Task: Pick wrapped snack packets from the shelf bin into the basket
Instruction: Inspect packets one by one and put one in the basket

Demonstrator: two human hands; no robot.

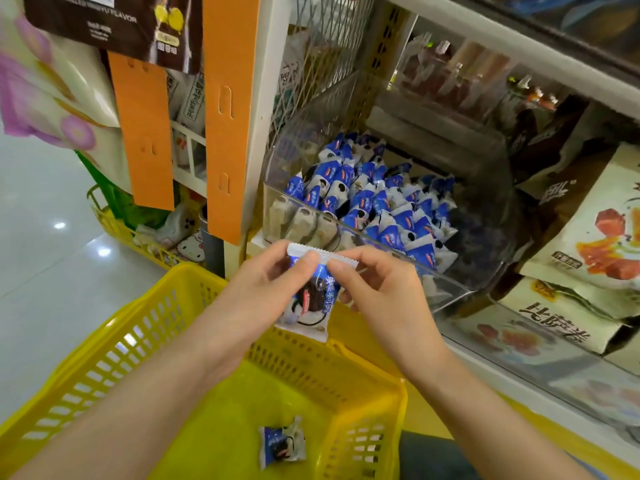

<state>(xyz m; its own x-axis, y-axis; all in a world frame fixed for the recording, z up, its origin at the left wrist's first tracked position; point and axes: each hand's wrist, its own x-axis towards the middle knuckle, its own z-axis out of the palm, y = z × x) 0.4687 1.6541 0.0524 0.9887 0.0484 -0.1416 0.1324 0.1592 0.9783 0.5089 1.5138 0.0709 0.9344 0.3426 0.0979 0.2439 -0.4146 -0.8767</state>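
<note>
Head view: left hand (266,289) and right hand (384,292) fingers (341,265) pinch 1 packet (311,303) over basket (104,358) (glossy floor (41,271) beside).

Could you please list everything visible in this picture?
Held wrapped snack packet: one, blue-and-white, above the basket.
Loose wrapped snack packet: one, blue-and-white, on basket floor.
Slotted plastic basket: one, yellow, below the hands.
Clear plastic shelf bin: one, transparent, shelf ahead.
Binned snack packets: many, blue-and-white, heaped inside bin.
Card hanging strips: two, orange, left of bin.
Large printed snack bags: several, cream, right of bin.
Left hand: one, pinching held packet's top.
Right hand: one, pinching same top edge.
</note>
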